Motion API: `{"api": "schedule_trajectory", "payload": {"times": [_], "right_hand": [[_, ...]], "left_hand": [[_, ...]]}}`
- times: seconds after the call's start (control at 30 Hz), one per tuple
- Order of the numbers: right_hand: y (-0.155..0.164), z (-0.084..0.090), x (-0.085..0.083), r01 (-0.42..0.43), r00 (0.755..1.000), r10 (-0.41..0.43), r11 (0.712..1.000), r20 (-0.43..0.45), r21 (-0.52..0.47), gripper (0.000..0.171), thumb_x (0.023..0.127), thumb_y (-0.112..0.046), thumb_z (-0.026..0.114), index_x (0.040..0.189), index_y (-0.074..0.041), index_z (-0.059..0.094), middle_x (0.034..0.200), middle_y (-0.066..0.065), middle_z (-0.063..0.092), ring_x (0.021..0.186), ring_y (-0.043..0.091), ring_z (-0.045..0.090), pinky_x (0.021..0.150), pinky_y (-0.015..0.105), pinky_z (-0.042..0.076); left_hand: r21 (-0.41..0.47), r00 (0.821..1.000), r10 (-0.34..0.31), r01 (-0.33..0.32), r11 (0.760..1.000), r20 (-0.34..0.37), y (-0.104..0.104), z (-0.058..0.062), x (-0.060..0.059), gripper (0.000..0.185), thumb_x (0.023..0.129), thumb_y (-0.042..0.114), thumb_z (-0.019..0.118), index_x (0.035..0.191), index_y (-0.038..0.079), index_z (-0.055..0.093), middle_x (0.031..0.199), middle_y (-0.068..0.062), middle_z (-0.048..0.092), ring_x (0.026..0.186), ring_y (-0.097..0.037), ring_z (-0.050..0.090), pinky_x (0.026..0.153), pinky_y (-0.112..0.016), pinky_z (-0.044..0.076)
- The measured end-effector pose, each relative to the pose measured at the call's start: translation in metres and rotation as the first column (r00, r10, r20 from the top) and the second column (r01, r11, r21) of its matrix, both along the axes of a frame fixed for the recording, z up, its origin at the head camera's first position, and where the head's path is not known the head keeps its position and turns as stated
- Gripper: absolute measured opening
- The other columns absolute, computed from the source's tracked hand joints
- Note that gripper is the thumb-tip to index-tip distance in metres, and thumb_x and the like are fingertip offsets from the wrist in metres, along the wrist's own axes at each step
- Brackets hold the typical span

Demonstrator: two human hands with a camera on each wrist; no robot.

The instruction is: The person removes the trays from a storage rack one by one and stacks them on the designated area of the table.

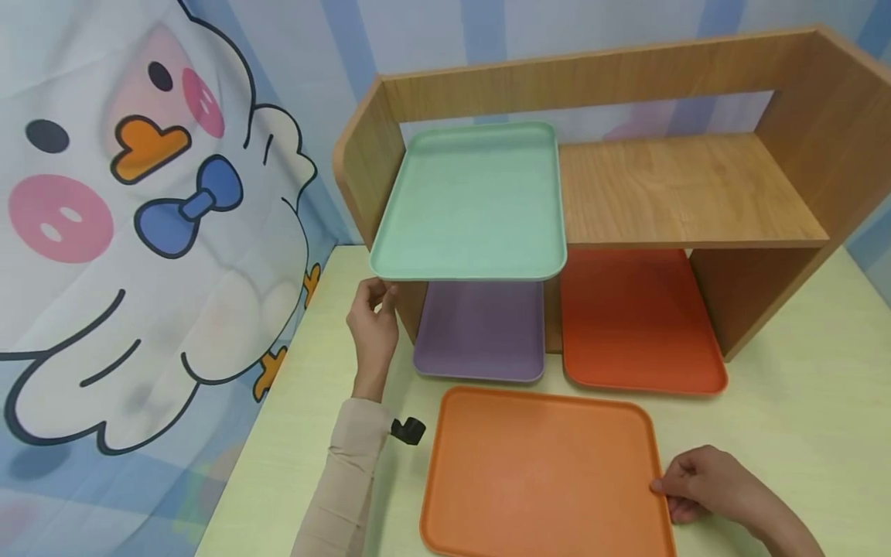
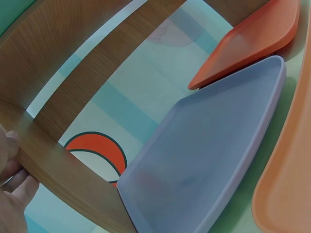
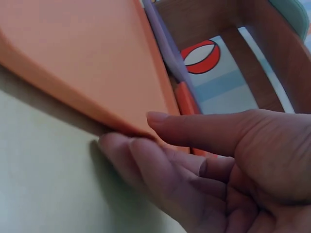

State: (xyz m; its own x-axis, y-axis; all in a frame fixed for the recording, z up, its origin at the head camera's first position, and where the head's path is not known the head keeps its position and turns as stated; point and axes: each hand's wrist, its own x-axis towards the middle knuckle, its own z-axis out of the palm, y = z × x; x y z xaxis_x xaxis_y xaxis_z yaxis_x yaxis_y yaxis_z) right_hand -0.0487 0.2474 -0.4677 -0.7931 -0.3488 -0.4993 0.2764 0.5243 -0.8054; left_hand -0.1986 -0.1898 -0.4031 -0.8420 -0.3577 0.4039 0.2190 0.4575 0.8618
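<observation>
An orange tray (image 1: 543,472) lies in front of the wooden shelf unit. My right hand (image 1: 710,487) pinches its right rim, with the thumb above and the fingers at the underside in the right wrist view (image 3: 209,170). A mint green tray (image 1: 473,201) rests on the upper shelf at the left, its front edge jutting out. Just below that tray's front left corner is my left hand (image 1: 376,321), fingers loosely bent, beside the unit's left panel. The left wrist view shows this hand (image 2: 14,194) only partly, close to the wood; contact is hard to tell.
Below, a purple tray (image 1: 480,333) sits in the left compartment and a red tray (image 1: 636,325) in the right one. Both stick out at the front. The shelf unit (image 1: 696,186) stands on a pale yellow table (image 1: 800,410) before a cartoon-printed cloth (image 1: 230,309).
</observation>
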Motion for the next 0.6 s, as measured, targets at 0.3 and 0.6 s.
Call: {"api": "schedule_trajectory", "payload": {"times": [0.3,0.6], "right_hand": [[0.001,0.028,-0.003,0.085,0.991,-0.074,0.992,-0.112,0.095,0.034,0.093,-0.032,0.061,0.096,0.002,0.068,0.084,0.006,0.072,0.074,0.01,0.068,0.065,0.025,0.057],[-0.002,0.047,-0.008,0.122,0.989,-0.131,0.986,-0.068,-0.115,0.055,0.096,-0.029,0.058,0.131,0.011,0.048,0.115,0.012,0.068,0.099,0.014,0.069,0.083,0.024,0.056]], "left_hand": [[-0.02,1.0,0.015,-0.015,1.0,0.003,0.001,0.0,-0.001,0.02,0.095,0.019,0.059,0.109,0.005,0.059,0.102,-0.01,0.065,0.101,-0.023,0.064,0.087,-0.036,0.054],[-0.015,1.0,0.01,-0.01,1.0,-0.009,-0.001,0.0,0.0,0.019,0.095,0.02,0.059,0.107,0.005,0.059,0.101,-0.01,0.065,0.1,-0.024,0.064,0.085,-0.039,0.055]]}}
